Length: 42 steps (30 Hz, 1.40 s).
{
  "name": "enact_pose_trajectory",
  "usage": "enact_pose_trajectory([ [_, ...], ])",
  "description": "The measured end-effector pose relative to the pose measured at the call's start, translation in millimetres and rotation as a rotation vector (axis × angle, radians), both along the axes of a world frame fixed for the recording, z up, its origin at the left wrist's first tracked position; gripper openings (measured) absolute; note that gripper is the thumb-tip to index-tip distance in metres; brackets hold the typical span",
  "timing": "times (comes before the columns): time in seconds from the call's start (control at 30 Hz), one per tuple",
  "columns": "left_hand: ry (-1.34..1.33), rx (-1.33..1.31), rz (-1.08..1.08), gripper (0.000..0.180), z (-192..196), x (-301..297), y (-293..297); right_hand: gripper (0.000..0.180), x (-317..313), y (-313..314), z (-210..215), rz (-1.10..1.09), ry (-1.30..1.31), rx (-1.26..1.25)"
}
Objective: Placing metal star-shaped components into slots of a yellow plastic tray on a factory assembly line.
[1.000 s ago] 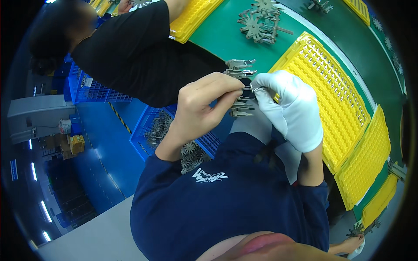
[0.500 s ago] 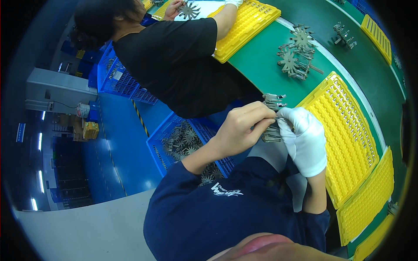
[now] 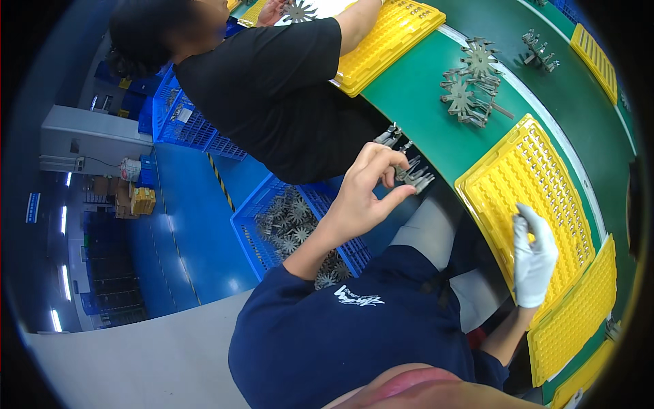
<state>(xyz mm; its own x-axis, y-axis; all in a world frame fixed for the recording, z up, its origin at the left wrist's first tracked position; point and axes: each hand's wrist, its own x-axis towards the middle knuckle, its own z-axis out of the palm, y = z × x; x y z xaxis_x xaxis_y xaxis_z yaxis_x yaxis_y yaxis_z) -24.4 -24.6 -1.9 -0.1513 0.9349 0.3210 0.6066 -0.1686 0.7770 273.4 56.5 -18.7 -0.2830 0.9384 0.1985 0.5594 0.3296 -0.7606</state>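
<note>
My bare left hand [image 3: 368, 187] grips a grey metal fixture [image 3: 421, 178] fitted with several upright spring clips. It is held off the table's near edge, and the fingers partly hide it. My right hand [image 3: 534, 255], in a white glove, is over a yellow ridged tray [image 3: 501, 204]. Its thumb and fingers are bent but apart, with nothing visible between them. Small shiny metal parts [image 3: 555, 174] stand in rows on the tray's far side, while the nearer rows show bare yellow ridges.
Star-shaped metal fixtures [image 3: 470, 88] stand on the green table [image 3: 409, 102]. More yellow trays [image 3: 572, 320] lie at the right. Left of me, a blue crate [image 3: 248, 235] holds many star-shaped fixtures. A co-worker in a black shirt [image 3: 272, 95] sits close by at the upper left.
My right hand has left the fixture and moved right, over the yellow tray. My left hand still holds the fixture, now tilted and slightly further left.
</note>
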Motion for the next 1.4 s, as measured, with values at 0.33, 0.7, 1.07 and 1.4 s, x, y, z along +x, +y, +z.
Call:
enact_pose_trajectory([
  [0.33, 0.17, 0.02, 0.136, 0.014, -8, -10, 0, 0.024, 84, 30, -9, -0.113, -0.436, 0.144],
  [0.7, 0.238, -0.018, 0.117, 0.01, 7, -6, 3, 0.014, 134, 84, -41, 0.13, -0.743, 0.354],
  [1.07, 0.092, 0.014, 0.163, 0.011, -8, -18, 0, 0.029, 143, 110, -52, 0.273, -0.634, 0.398],
  [1.4, 0.079, 0.007, 0.127, 0.01, -11, -19, -1, 0.03, 140, 94, -38, 0.221, -0.538, 0.599],
])
